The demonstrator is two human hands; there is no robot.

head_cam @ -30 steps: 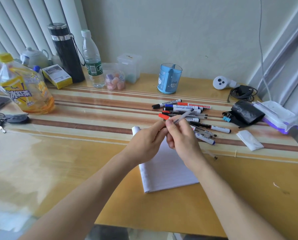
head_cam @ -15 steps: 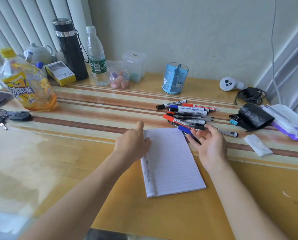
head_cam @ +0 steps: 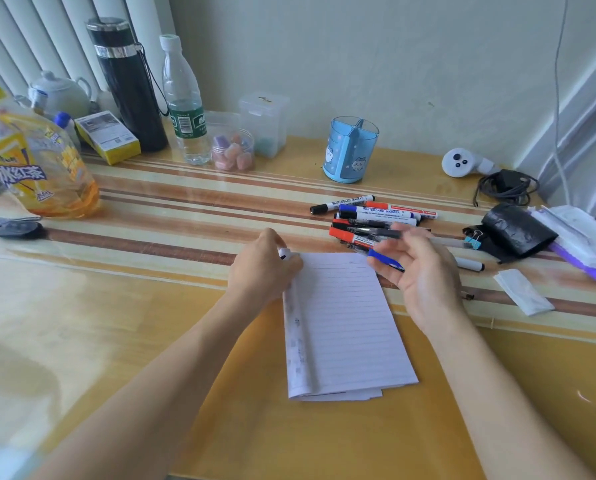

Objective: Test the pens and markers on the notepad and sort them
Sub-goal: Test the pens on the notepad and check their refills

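Observation:
A lined notepad point(head_cam: 345, 327) lies open on the table in front of me, its turned-back pages rolled along the left side. My left hand point(head_cam: 260, 268) grips the pad's top-left corner over that roll. A heap of whiteboard markers and pens point(head_cam: 369, 216) with black, blue and red caps lies just beyond the pad's top right corner. My right hand point(head_cam: 424, 275) hovers at the near edge of the heap, palm turned left and fingers loosely curled. A blue-capped pen point(head_cam: 386, 260) lies across its palm between thumb and fingers. One more black-tipped marker point(head_cam: 469, 264) lies to its right.
A blue divided pen cup point(head_cam: 350, 150) stands behind the heap. Along the back left are a black flask point(head_cam: 127, 84), a water bottle point(head_cam: 184, 98), clear boxes and a yellow drink bottle point(head_cam: 37, 157). Keys point(head_cam: 12, 230) lie far left; a black pouch point(head_cam: 514, 230), tissue and cable right.
My hands parted from the clear pen they held together. The left hand settled on the pad's corner; the right dropped to the heap, then lifted slightly with the blue-capped pen.

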